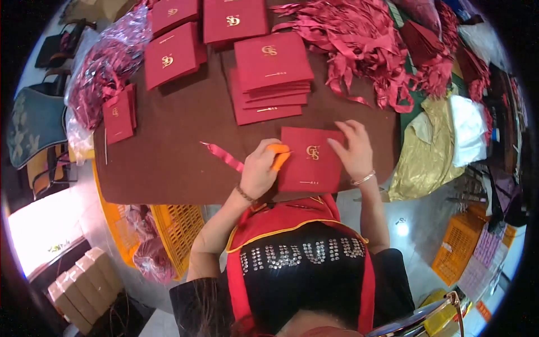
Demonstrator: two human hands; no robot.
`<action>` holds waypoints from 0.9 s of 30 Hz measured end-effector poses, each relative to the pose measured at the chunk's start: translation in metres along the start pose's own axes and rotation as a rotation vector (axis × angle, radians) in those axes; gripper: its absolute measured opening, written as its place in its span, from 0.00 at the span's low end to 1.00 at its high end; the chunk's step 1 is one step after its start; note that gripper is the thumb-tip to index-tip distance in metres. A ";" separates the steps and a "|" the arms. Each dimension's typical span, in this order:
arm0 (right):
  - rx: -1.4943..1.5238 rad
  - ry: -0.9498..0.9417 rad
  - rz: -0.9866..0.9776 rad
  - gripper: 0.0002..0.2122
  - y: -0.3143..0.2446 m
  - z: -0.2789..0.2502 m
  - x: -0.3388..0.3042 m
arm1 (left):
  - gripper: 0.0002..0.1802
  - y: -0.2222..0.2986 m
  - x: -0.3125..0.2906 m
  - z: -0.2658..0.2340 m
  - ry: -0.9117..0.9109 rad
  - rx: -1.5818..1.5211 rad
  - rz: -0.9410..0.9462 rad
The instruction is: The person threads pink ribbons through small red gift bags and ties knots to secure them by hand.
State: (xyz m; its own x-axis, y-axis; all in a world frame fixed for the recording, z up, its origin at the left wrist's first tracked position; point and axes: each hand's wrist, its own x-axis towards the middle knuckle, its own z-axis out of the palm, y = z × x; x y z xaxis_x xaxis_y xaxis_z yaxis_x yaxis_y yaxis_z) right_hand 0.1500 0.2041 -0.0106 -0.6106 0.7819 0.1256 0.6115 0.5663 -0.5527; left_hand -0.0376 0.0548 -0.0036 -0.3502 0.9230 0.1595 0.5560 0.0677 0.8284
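A red card folder [300, 174] with a gold emblem lies in front of me near the table's front edge. At its left edge, my left hand [259, 168] is closed round a small orange-handled tool [279, 150]; its working end is hidden, so its exact kind cannot be told. A pinkish-red ribbon [224, 156] runs out to the left from beside that hand; whether the fingers also grip it is unclear. Over the folder's right edge, my right hand [355, 149] has its fingers apart, the tips close to the cover.
Stacked red folders [273, 64] stand just beyond, with more stacks [171, 56] at far left. Loose red ribbons [359, 45] heap at far right. Small red ribboned bags [118, 118] lie left. Gold wrapping [421, 151] hangs at the right edge; an orange crate [179, 230] stands below the table.
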 end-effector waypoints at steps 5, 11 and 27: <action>-0.038 -0.036 -0.080 0.15 -0.026 0.012 -0.012 | 0.07 -0.013 -0.023 -0.014 -0.074 -0.026 -0.019; 0.117 -0.117 -0.118 0.17 -0.055 0.016 -0.019 | 0.06 -0.008 -0.042 -0.039 -0.092 0.059 -0.186; 0.386 -0.378 -0.043 0.12 -0.048 0.012 -0.013 | 0.11 0.004 -0.019 -0.011 0.090 0.320 0.221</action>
State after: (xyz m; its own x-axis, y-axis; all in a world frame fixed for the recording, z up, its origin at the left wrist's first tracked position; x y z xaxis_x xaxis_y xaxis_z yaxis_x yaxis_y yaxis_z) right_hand 0.1227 0.1636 0.0044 -0.8128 0.5717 -0.1114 0.3964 0.4028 -0.8250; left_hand -0.0377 0.0333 0.0025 -0.2529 0.8926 0.3731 0.8269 -0.0008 0.5623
